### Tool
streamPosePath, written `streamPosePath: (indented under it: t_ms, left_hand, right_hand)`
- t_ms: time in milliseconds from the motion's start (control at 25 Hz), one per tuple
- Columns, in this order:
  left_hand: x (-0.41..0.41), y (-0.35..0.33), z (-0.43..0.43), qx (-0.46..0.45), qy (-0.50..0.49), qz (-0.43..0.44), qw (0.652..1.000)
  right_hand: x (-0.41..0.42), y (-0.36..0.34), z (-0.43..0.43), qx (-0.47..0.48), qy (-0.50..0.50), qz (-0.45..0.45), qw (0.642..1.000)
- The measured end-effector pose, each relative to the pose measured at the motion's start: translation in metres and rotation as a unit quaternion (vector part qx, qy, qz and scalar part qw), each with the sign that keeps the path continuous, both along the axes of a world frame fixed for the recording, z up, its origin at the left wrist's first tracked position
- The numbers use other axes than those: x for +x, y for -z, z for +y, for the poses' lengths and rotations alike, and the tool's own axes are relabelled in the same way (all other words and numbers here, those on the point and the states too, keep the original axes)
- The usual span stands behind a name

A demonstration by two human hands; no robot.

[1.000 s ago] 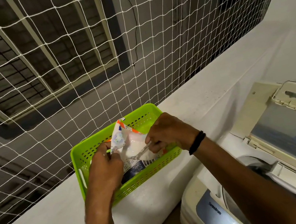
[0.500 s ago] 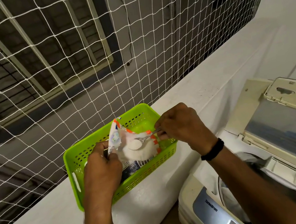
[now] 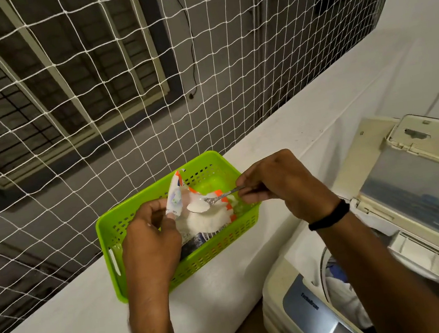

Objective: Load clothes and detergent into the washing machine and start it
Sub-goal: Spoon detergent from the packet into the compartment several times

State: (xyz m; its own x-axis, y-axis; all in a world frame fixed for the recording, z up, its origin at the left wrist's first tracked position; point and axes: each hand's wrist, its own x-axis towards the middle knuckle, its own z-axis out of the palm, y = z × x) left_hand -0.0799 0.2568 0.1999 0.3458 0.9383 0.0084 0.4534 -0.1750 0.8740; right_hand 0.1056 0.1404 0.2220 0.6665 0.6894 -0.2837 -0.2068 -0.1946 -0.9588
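Observation:
An open detergent packet (image 3: 205, 221) full of white powder stands in a green plastic basket (image 3: 108, 234) on the white ledge. My left hand (image 3: 150, 242) pinches the packet's torn edge and holds it open. My right hand (image 3: 281, 185) grips a metal spoon (image 3: 212, 201) heaped with powder, just above the packet's mouth. At the lower right is the top-loading washing machine (image 3: 299, 308), its lid (image 3: 421, 193) raised and clothes (image 3: 342, 290) visible in the drum.
A white rope safety net (image 3: 142, 78) runs along the far side of the ledge (image 3: 66, 331), with a building wall and windows behind it. The machine's control panel (image 3: 321, 319) faces me. A white wall rises at the right.
The spoon has come up out of the packet carrying a heap of powder, and my right hand has drawn back to the right. My left hand keeps its hold on the packet.

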Motion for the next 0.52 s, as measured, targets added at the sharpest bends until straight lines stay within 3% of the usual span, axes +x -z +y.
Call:
streamPosePath:
  t_ms: [280, 520]
  left_hand:
    - [0.02, -0.02, -0.022, 0.078, -0.022, -0.147, 0.986]
    - [0.076, -0.022, -0.08, 0.085, 0.05, -0.281, 0.955]
  right_hand:
    - [0.009, -0.001, -0.043, 0.043, 0.037, 0.058, 0.997]
    - [0.022, 0.005, -0.118, 0.033, 0.148, 0.078, 0.985]
